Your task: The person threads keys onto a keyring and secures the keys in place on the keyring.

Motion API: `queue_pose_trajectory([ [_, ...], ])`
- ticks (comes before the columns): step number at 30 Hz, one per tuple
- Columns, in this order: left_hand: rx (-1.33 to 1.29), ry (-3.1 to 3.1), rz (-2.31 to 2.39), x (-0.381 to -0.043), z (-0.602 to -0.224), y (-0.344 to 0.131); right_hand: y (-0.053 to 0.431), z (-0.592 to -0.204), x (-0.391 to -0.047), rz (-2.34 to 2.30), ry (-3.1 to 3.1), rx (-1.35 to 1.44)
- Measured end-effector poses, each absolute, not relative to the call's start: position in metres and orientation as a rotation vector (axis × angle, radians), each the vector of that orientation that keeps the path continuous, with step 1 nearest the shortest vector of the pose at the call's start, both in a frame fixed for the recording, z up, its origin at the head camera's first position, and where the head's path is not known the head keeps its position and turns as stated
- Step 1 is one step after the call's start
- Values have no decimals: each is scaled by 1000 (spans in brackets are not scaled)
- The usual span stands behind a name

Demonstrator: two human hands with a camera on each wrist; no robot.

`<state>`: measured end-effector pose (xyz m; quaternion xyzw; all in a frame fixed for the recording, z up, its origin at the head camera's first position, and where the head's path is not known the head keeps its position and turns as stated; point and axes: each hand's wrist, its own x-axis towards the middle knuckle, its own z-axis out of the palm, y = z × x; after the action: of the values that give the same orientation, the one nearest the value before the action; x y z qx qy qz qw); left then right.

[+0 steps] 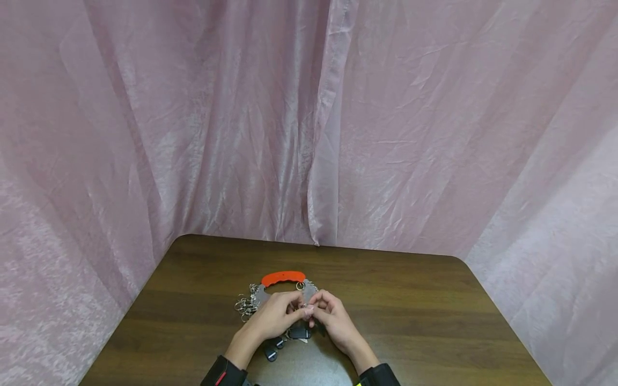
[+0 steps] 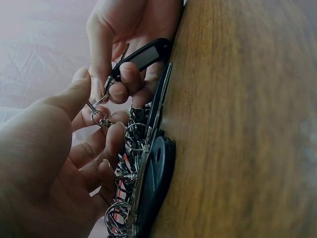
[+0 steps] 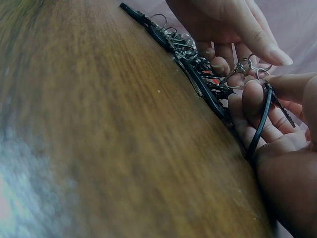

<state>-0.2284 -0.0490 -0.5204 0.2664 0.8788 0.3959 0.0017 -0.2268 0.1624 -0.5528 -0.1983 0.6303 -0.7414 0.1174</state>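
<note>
My left hand (image 1: 275, 317) pinches a small metal ring with a clasp (image 2: 102, 120) between thumb and fingers. Facing it, the right hand (image 1: 336, 323) grips a split ring (image 2: 106, 90) bearing a black key tag (image 2: 147, 56) with a pale label and a key (image 3: 285, 112). The rings meet between the fingertips of both hands. Just behind the hands lies a key holder, with an orange handle (image 1: 284, 277) and a grey metal plate (image 1: 262, 295) hung with many clasps and rings (image 1: 245, 306). The hands cover part of the plate.
Other black key tags (image 1: 299, 333) lie on the brown wooden table (image 1: 410, 311) under the hands, with another tag (image 1: 271, 353) nearer the front left. A pink curtain (image 1: 410, 134) hangs behind the table's far edge.
</note>
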Motion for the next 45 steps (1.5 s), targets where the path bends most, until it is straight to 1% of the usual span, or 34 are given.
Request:
queue_pose_trajectory([
  [7,782,2723,1272,-230,-522,-49,163,-554,-227,-2165,1876,-574],
  [23,824,2740,1270,-229,-521,-49,162,-556,-228,-2192,1834,-583],
  [45,813,2760,1239,-230,-520,-45,167,-558,-234,-2151,1857,-631],
])
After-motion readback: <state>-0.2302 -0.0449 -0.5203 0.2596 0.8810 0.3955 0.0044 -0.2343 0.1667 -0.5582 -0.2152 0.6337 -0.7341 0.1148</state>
